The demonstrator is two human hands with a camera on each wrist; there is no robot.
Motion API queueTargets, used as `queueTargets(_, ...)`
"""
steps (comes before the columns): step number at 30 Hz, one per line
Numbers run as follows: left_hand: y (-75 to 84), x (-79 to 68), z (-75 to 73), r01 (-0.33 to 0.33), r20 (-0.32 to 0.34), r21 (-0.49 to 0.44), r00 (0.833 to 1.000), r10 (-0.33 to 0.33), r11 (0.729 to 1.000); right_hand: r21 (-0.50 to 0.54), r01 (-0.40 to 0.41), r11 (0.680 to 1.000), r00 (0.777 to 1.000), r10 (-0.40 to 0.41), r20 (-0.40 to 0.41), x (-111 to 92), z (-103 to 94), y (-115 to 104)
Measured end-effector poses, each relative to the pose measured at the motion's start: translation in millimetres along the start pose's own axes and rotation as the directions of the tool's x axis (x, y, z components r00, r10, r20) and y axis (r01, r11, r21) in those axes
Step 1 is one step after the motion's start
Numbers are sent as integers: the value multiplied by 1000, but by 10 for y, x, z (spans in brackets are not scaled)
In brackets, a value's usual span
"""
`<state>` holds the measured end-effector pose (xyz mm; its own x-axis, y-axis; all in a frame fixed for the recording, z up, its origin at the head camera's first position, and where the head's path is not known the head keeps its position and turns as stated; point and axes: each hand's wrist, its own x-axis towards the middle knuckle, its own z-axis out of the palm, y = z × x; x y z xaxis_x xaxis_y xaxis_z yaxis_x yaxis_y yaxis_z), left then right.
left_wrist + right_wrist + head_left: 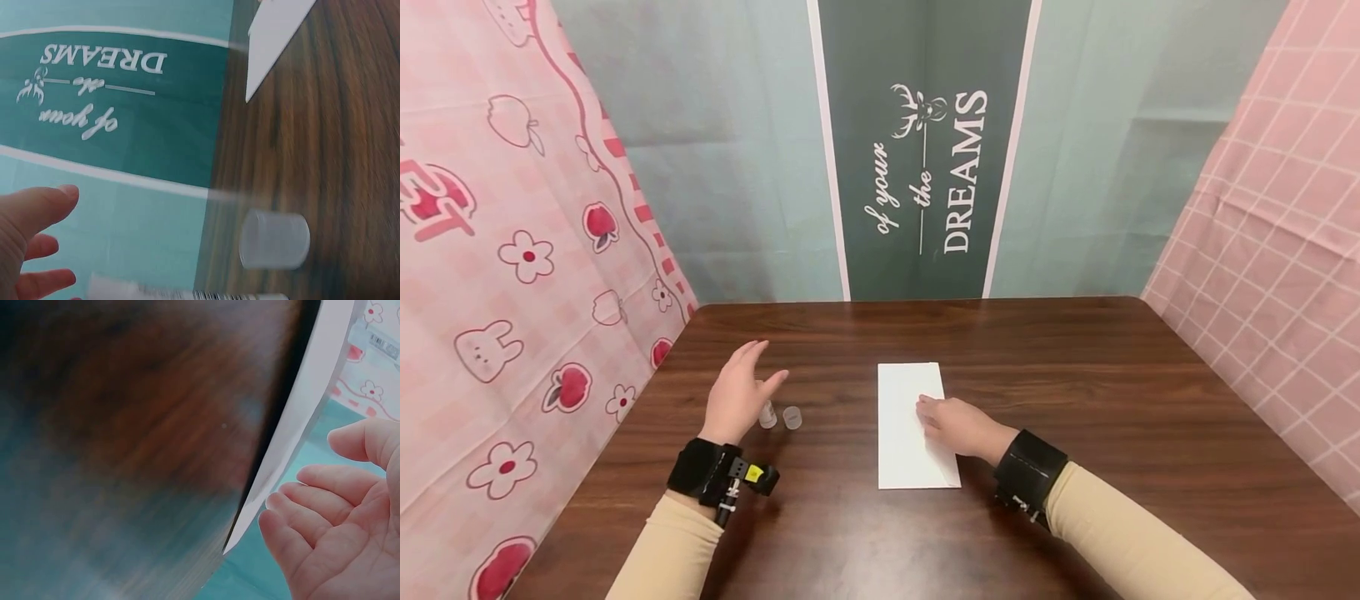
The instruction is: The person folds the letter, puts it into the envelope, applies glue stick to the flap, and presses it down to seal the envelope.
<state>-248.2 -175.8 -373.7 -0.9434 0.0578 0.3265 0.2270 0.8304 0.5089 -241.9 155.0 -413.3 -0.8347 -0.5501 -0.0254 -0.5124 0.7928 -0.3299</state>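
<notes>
A white rectangular sheet or envelope (898,425) lies on the table, a thin crease near its lower right corner. Over its right edge is my right hand (958,425), fingers loosely bent and gripping nothing; whether the fingertips touch the white surface I cannot tell. My left hand (737,400) hovers at the left with thumb and fingers spread apart. Partly hidden behind it stands a small clear bottle (767,417) with a white label; a barcode on the label (200,295) shows at the bottom of the left wrist view. A translucent cylindrical cap (792,417) sits just right of the bottle.
The dark wooden table (1075,375) reaches back to a green hanging cloth (737,167) with white lettering. Pink printed cloth (550,333) borders the left side, and pink checked cloth (1285,208) the right. Both wrists wear black straps (1033,467).
</notes>
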Motion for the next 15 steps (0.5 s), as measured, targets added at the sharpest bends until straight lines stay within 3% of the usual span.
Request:
queueTargets(9, -223, -102, -36, 163, 73, -82, 985, -157, 983, 19, 15, 1000, 1000, -15, 8, 3, -11, 4)
queueTargets(15, -304, -171, 32, 200, 142, -122, 973, -183, 972, 8, 14, 1000, 1000, -14, 15, 12, -3, 4)
